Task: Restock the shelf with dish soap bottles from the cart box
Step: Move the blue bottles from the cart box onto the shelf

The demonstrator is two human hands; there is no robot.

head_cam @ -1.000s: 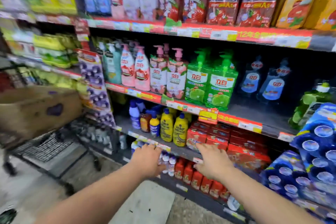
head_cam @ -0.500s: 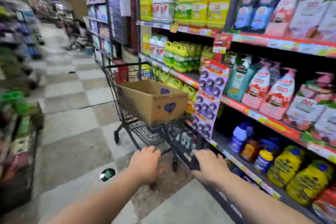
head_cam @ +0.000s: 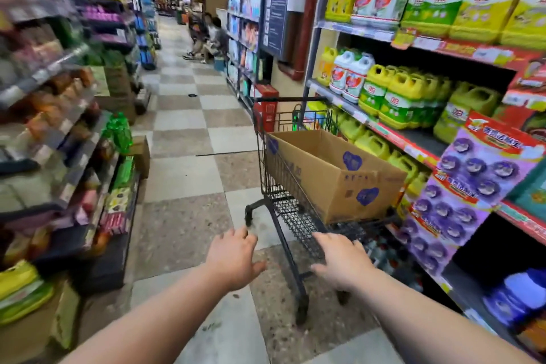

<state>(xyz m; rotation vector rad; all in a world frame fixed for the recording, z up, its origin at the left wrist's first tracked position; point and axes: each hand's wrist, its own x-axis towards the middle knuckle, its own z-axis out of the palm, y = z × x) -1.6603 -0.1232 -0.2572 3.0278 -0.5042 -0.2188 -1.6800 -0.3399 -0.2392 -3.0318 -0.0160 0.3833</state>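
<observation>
Both empty, fingers spread, your left hand (head_cam: 233, 260) and right hand (head_cam: 339, 263) have swung from shelf (head_cam: 393, 136) to cart (head_cam: 295, 221); judged next: reach into the box (head_cam: 334, 183).

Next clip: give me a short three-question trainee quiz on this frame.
1. True or false: the left hand and the right hand hold no bottle.
2. The cardboard box sits: A) on the floor, B) in the cart, C) on a counter.
3. Fill in: the yellow jugs stand on the shelves to the person's ___.
Key: 1 true; 2 B; 3 right.
</observation>
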